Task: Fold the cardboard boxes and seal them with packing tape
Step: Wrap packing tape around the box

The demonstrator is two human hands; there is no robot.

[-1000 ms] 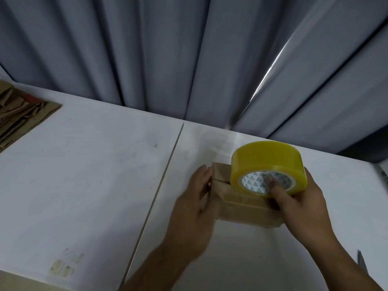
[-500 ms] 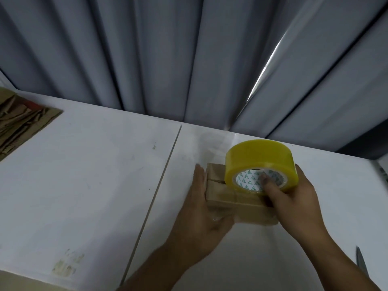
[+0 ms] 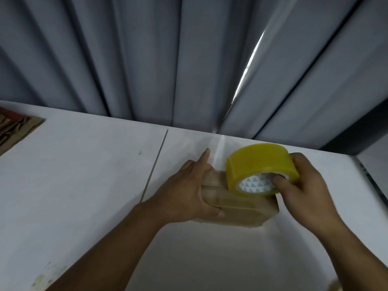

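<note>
Since a second ago the left hand (image 3: pixel 184 192) has gone from lying flat against the left end of the box (image 3: pixel 241 211) to gripping it, thumb on the near face. On the box top the right hand (image 3: pixel 304 192) pinches the roll (image 3: pixel 258 162), thumb in its core. The box sits on the table (image 3: pixel 84 175). Sealing looks underway; the next move likely calls for drawing tape along the seam with the box pinned.

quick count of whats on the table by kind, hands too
cardboard box: 1
yellow tape roll: 1
flat cardboard pile: 1, sheets too blurred to count
hands: 2, left hand and right hand
total: 5
</note>
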